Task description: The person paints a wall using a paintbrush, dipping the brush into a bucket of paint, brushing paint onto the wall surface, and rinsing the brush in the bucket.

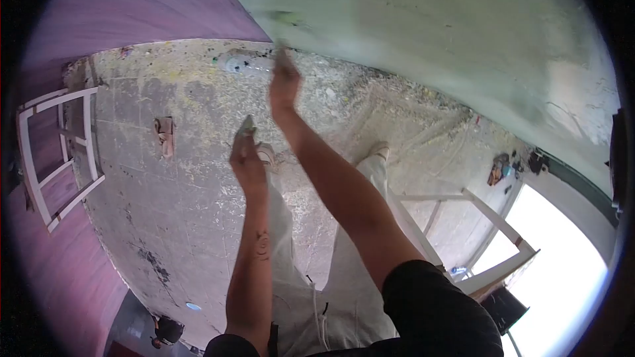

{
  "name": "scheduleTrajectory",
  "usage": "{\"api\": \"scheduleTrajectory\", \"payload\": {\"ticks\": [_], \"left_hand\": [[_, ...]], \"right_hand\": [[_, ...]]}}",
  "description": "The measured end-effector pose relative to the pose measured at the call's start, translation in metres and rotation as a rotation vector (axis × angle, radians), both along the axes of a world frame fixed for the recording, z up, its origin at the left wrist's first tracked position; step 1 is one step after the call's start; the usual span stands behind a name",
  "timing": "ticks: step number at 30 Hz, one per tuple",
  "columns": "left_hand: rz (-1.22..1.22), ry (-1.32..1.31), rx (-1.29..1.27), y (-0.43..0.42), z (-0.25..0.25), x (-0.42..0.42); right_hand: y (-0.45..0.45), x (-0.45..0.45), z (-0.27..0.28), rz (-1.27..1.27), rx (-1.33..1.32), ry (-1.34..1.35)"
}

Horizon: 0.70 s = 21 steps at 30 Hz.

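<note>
My left hand is closed on a small, flat, grey-green pointed piece, held out over the floor; its exact kind does not show. My right hand reaches further forward, close to the foot of the pale green wall. Motion blurs its fingers, which look closed. A thin dark tip juts past them, too smeared to name. On the wall just beyond that hand is a yellowish-green mark.
A purple wall meets the green one ahead. White wooden frames stand at left and right. The stained floor holds a brownish piece, clear plastic and small items. A dark-clothed person appears at lower left.
</note>
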<state>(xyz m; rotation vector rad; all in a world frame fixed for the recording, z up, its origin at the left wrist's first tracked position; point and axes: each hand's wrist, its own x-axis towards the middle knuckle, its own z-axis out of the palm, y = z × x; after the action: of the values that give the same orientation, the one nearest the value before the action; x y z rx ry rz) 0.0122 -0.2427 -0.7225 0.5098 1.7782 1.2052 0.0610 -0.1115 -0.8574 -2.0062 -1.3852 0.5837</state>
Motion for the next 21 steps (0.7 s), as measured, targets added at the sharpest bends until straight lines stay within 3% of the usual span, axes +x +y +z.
{"api": "scheduleTrajectory", "payload": {"ticks": [1,3,4,5,6,7,8,9,10,11,12,13,14,15,16,19,21], "left_hand": [[-0.026,0.063,-0.016,-0.001,-0.002,-0.009],[-0.046,0.034,-0.051,0.002,0.003,-0.021],[-0.054,0.016,-0.081,0.005,0.006,-0.022],[-0.059,0.014,-0.076,0.008,0.008,-0.02],[-0.05,0.012,-0.07,0.011,0.01,-0.017],[-0.042,0.01,-0.066,0.013,0.011,-0.012],[-0.044,0.009,-0.062,0.017,0.014,-0.003],[-0.027,0.019,-0.039,0.023,0.016,0.01],[-0.009,0.032,-0.019,0.028,0.017,0.024],[-0.007,0.037,-0.02,0.03,0.01,0.035],[-0.069,0.06,0.008,0.029,-0.003,0.048],[-0.127,0.085,0.033,0.029,-0.011,0.063],[-0.158,0.094,-0.004,0.03,-0.015,0.081],[-0.192,0.102,-0.047,0.03,-0.018,0.103],[-0.276,0.268,0.083,0.031,-0.024,0.125],[-0.319,0.104,0.046,0.037,-0.02,0.186],[-0.457,0.145,0.022,0.046,-0.017,0.213]], "right_hand": [[0.002,-0.019,0.039,-0.125,-0.09,0.833],[0.0,-0.023,0.056,0.001,-0.083,0.926],[-0.002,-0.022,0.039,-0.021,0.068,0.954],[-0.002,-0.01,0.02,-0.101,0.113,0.934],[-0.003,0.018,0.015,-0.191,-0.058,0.928],[-0.012,0.049,-0.013,-0.215,0.004,0.817],[-0.019,0.091,-0.017,-0.17,0.015,0.823],[-0.024,0.133,-0.018,-0.313,-0.114,0.71],[-0.03,0.175,0.016,-0.301,-0.03,0.57],[-0.038,0.225,-0.033,-0.48,0.195,0.989],[-0.056,0.291,-0.052,-0.401,-0.136,0.421],[-0.063,0.332,-0.041,-0.508,0.056,0.666],[-0.068,0.366,-0.008,-0.636,-0.024,0.701],[-0.075,0.396,0.01,-0.484,0.047,0.418],[-0.078,0.42,0.035,-0.504,0.045,0.485],[-0.095,0.496,0.071,-0.542,0.054,0.533],[-0.103,0.526,0.09,-0.707,0.193,0.589]]}}
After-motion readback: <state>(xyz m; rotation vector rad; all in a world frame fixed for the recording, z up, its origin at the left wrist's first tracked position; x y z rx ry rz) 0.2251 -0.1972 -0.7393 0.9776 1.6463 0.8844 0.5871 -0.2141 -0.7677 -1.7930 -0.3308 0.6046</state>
